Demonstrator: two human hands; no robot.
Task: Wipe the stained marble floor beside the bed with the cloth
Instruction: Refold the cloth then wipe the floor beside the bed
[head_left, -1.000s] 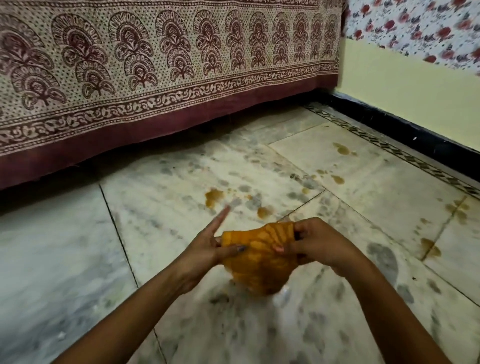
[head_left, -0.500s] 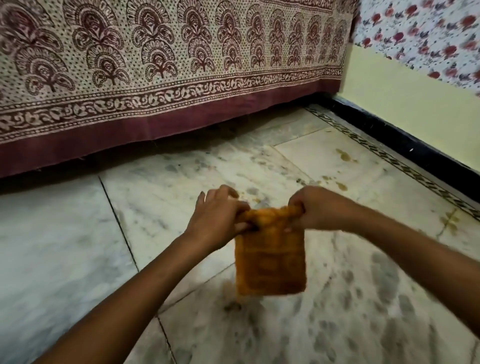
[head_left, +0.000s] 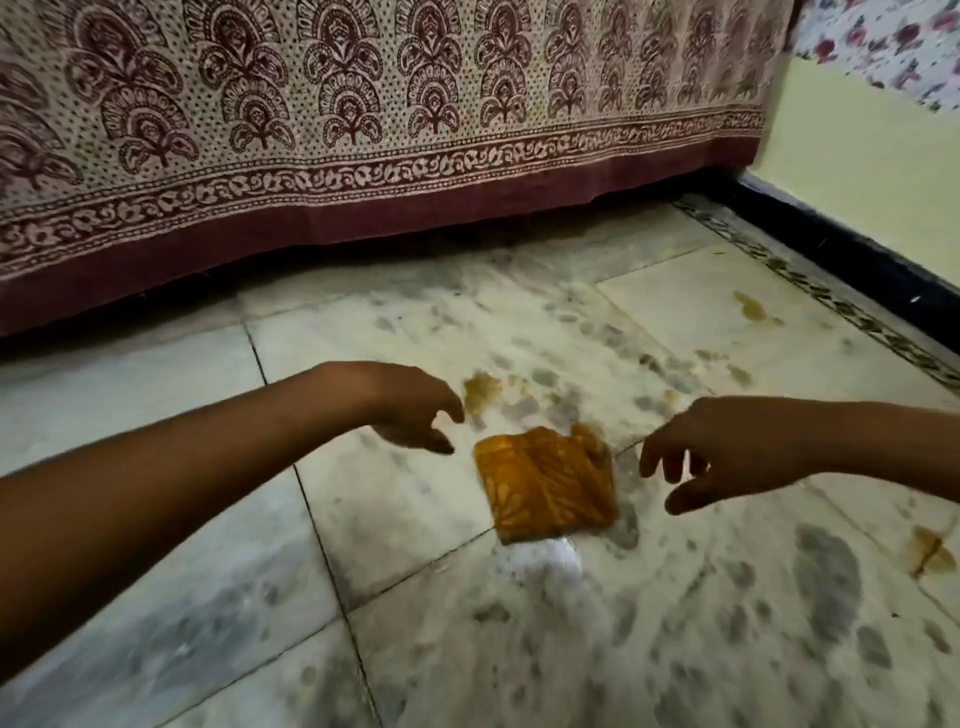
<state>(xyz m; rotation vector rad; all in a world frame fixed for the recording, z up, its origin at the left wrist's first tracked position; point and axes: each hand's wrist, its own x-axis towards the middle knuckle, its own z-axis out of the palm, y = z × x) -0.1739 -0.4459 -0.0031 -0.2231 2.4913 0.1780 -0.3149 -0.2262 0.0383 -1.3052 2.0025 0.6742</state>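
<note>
Marble floor (head_left: 675, 649), pale and grey-veined, brown-stained beside maroon-printed bedspread (head_left: 363, 130). Folded orange patterned cloth (head_left: 545, 483) flat on tiles between both hands, touching neither. Left hand (head_left: 410, 405) empty, fingers loosely spread; right hand (head_left: 727, 452) likewise unclenched, empty.

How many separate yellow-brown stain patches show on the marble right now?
4, roughly: one just beyond the cloth at, one near the border strip, faint spots at, one at the right joint. The cloth may hide more.
</note>
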